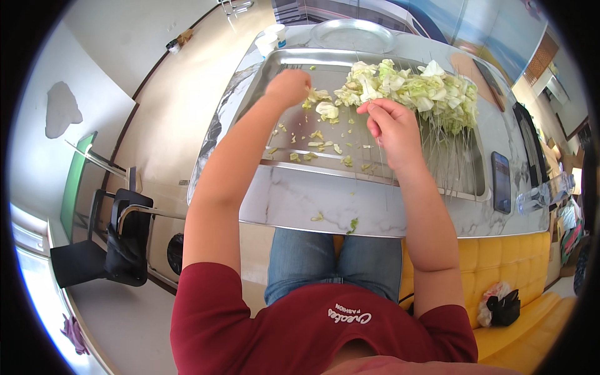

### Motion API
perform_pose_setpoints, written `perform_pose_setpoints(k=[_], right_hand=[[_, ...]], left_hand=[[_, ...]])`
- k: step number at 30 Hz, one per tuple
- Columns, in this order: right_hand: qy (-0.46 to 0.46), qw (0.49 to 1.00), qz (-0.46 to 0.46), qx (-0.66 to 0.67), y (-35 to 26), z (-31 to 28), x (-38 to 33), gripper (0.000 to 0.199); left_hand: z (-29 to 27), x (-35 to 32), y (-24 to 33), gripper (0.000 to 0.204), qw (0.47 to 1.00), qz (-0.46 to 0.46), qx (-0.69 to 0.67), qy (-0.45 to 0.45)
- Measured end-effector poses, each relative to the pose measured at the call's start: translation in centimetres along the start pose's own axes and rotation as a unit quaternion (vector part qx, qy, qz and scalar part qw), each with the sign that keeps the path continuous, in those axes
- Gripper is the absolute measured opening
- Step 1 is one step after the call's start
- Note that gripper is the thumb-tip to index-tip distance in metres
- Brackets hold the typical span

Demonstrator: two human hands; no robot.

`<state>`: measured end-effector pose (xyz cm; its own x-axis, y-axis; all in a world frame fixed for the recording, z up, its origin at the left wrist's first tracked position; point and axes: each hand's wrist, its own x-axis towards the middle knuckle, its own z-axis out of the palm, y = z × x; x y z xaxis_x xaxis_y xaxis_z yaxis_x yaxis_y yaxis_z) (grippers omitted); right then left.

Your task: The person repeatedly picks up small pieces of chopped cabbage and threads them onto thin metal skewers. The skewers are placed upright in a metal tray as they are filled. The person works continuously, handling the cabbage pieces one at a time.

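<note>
Basically, left hand (289, 86) fisted on cabbage (319, 95), right hand (390, 125) pinching skewer (382, 169); sharp tip could prick fingers, scraps falling off tray (375, 178) mid-frame.

The one camera sits on my head and looks steeply down and forward over my chest and lap. It is a wide fisheye, so the tabletop (294, 200) edge bows and a dark rim rings the picture. My forearms enter from below; the metal tray (350, 169) lies close, at arm's reach, mid-frame. Floor shows left, a yellow seat (500, 262) right. There is only this view.
</note>
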<state>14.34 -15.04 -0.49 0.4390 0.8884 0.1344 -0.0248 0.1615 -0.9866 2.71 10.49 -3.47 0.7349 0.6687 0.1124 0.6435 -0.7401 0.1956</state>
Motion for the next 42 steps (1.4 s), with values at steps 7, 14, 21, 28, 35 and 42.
perform_pose_setpoints(k=[7,14,21,28,35,42], right_hand=[[-0.011,1.000,-0.002,0.006,-0.3,0.2,-0.3,0.019],[0.013,1.000,0.008,0.000,0.0,0.5,0.0,0.019],[0.036,0.999,0.009,0.034,1.1,1.1,0.3,0.017],[0.046,0.999,0.009,-0.023,1.9,1.3,0.4,0.017],[0.046,0.999,0.016,0.014,1.8,1.5,0.4,0.024],[0.029,0.999,0.019,0.007,1.9,1.4,0.4,0.034]], left_hand=[[-4.5,-2.9,0.2,0.026,0.904,-0.056,-0.424,0.031],[-4.9,-7.4,4.3,0.022,0.745,-0.008,-0.666,0.049],[-3.2,-9.8,6.4,0.019,0.714,0.026,-0.700,-0.018],[-2.2,-10.3,7.2,0.015,0.730,0.048,-0.682,0.009],[-2.1,-10.5,7.3,0.018,0.761,0.036,-0.648,-0.004],[-2.3,-10.4,7.0,0.019,0.745,0.071,-0.664,-0.015]])
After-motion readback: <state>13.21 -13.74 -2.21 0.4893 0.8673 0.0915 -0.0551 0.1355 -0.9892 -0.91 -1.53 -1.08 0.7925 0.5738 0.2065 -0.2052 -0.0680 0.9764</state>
